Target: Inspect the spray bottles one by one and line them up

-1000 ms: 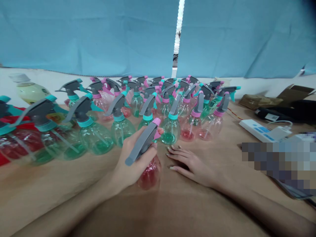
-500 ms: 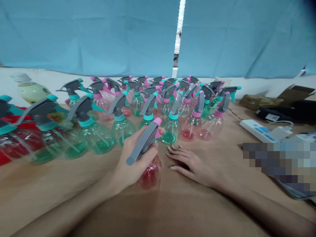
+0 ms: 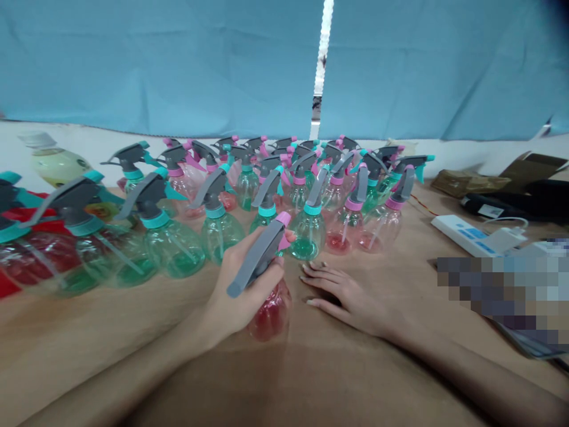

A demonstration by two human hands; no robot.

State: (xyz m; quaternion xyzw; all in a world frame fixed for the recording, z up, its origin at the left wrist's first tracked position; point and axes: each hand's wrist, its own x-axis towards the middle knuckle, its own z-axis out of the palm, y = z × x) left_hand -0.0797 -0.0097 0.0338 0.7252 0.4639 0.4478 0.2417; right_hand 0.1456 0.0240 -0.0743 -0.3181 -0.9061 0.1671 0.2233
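Note:
My left hand (image 3: 240, 290) is wrapped round the neck of a pink spray bottle (image 3: 269, 317) with a grey head and pink nozzle. The bottle stands near the middle of the table, and my fingers hide its collar and most of its trigger. To its right, my right hand (image 3: 335, 296) lies on the tabletop, fingers stretched and holding nothing. Just beyond my hands is a green spray bottle (image 3: 306, 234) with a turquoise collar. Beside it stands a pink spray bottle (image 3: 342, 231).
Several more green and pink spray bottles crowd the back and left, including a green one (image 3: 175, 252). A yellowish bottle with a white cap (image 3: 57, 163) stands far left. On the right are a white power strip (image 3: 462, 234) and a cardboard box (image 3: 469, 182). A blue cloth (image 3: 178, 65) hangs behind.

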